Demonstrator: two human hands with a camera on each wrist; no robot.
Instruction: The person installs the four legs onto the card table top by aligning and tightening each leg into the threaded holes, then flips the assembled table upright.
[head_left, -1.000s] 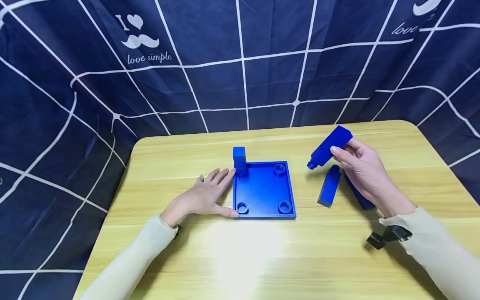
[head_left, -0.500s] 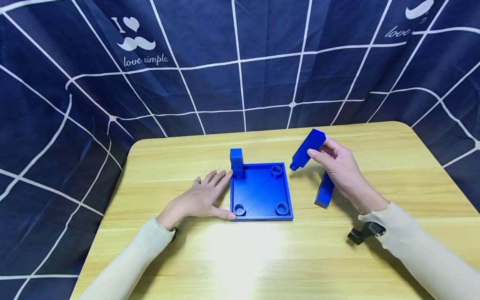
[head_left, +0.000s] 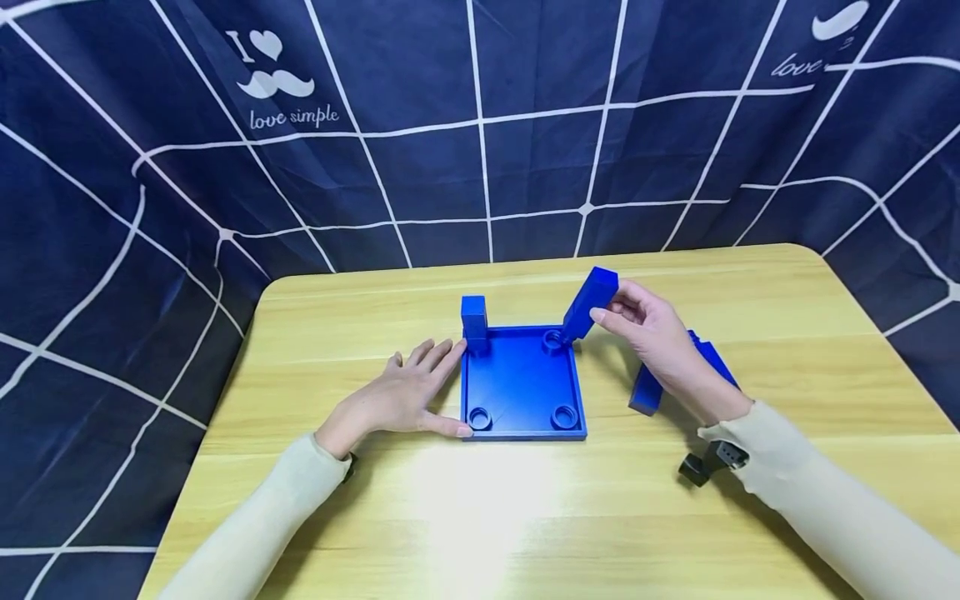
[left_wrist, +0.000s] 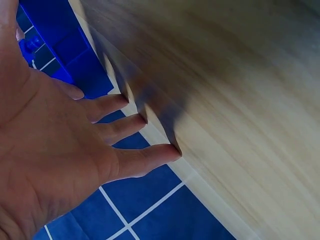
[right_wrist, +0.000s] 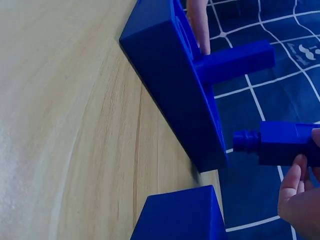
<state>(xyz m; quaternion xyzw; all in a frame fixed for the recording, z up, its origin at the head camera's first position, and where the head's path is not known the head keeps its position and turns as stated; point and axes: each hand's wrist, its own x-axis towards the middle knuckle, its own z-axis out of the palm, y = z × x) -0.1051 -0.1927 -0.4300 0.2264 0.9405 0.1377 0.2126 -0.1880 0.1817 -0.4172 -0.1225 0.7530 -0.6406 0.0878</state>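
Observation:
A square blue base [head_left: 521, 379] with a raised rim lies on the table. One blue leg [head_left: 474, 318] stands upright at its far left corner; round threaded sockets [head_left: 564, 417] show at the other corners. My left hand [head_left: 401, 402] is spread along the base's left side, with thumb and forefinger at its edge. My right hand [head_left: 656, 337] grips a second blue leg [head_left: 592, 302], tilted, its end down by the far right socket [head_left: 553, 340]. In the right wrist view the held leg [right_wrist: 282, 142] shows its threaded end apart from the base [right_wrist: 170, 85].
Two loose blue legs, one nearer [head_left: 645, 393] and one farther right [head_left: 712, 360], lie under and beside the right forearm, partly hidden. The wooden table [head_left: 360, 500] ends at a dark blue gridded curtain [head_left: 420, 183] behind and at the sides.
My right hand has carried its leg leftward, from above the loose legs to the base's far right corner, and tipped it more upright. My left hand keeps its place at the base.

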